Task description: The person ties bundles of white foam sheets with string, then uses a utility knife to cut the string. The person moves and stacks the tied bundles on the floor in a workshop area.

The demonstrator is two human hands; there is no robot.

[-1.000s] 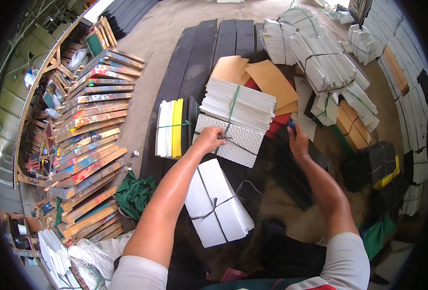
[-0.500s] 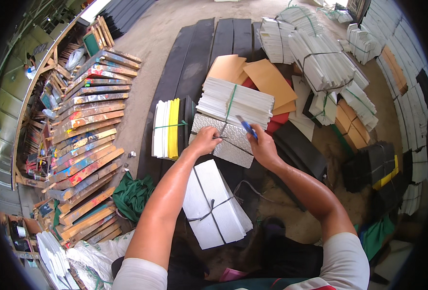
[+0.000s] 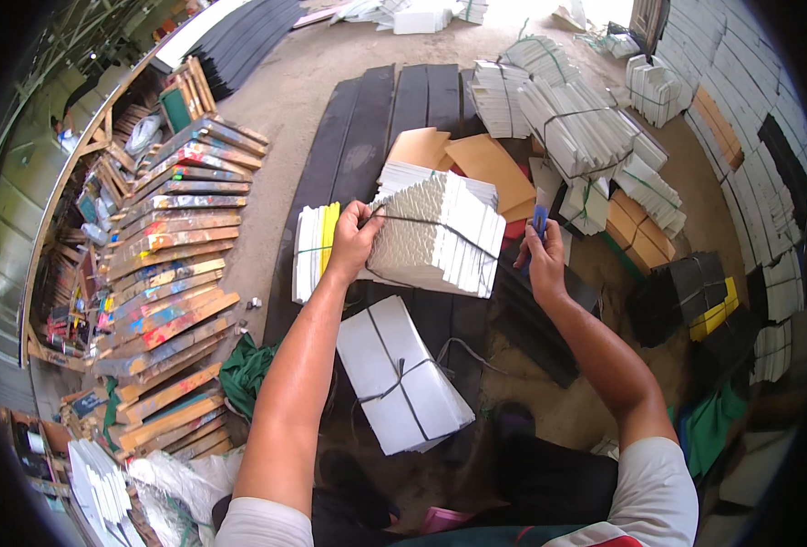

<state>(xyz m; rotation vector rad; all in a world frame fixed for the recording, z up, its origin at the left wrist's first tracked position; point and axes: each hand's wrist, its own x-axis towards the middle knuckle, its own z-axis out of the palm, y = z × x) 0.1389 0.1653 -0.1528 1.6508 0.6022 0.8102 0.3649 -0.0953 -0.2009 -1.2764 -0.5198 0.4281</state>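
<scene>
My left hand (image 3: 352, 244) is closed on the black tie at the left edge of a bundle of white textured sheets (image 3: 440, 232). The bundle is tilted, its layered side turned to the right. To the right of it, my right hand (image 3: 545, 260) is wrapped round a blue utility knife (image 3: 539, 219), its blade end up and apart from the bundle. Nearer me lies another white sheet stack (image 3: 403, 374), tied crosswise with dark cord. Beside my left hand stands a bundle of white and yellow sheets (image 3: 314, 251). More white sheets (image 3: 403, 178) lie partly hidden behind the tilted bundle.
Long black slabs (image 3: 353, 137) lie beneath the work. Tan sheets (image 3: 490, 164) and tied white bundles (image 3: 572, 128) are farther off. Paint-stained wooden frames (image 3: 185, 223) line the left, with a green cloth (image 3: 250, 372) near them. Black bundles (image 3: 681, 296) lie on the right.
The textured bundle has been raised and tipped, now showing its layered side. My right hand has moved right, away from it, with the knife. The view has shifted slightly upward.
</scene>
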